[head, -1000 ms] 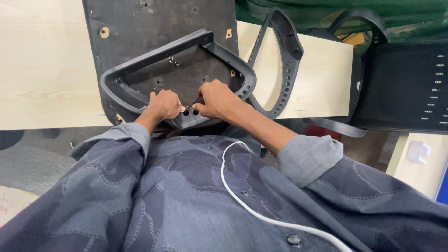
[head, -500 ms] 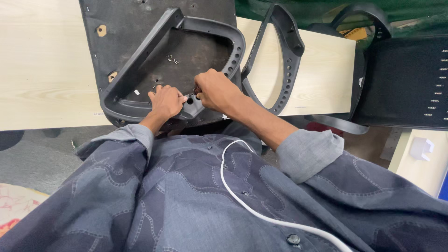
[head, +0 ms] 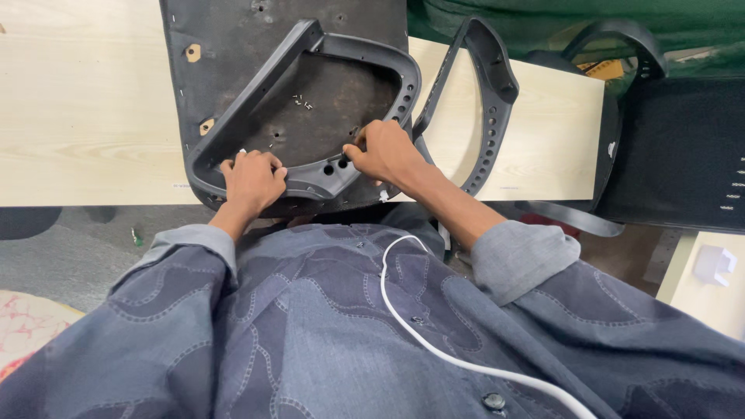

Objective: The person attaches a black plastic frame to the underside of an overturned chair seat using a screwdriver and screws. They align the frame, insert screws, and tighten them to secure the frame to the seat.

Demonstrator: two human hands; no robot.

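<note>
Both hands grip the near bar of the black plastic armrest frame (head: 310, 101), which lies on the upturned seat base (head: 233, 46). The left hand (head: 252, 180) curls closed over the bar's left end; the right hand (head: 386, 151) pinches beside 2 holes. The frame's long axis runs away from the hands, slanting up and rightward, with both hands about equally near.

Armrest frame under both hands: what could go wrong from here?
1. Small loose screws lie on the upturned seat base inside the armrest frame; shifting the frame could scatter them.
2. The seat base overhangs the near edge of the table, so pressure from the left hand and right hand might tip it off.
3. The second armrest lies close to the right hand and could get knocked.
</note>
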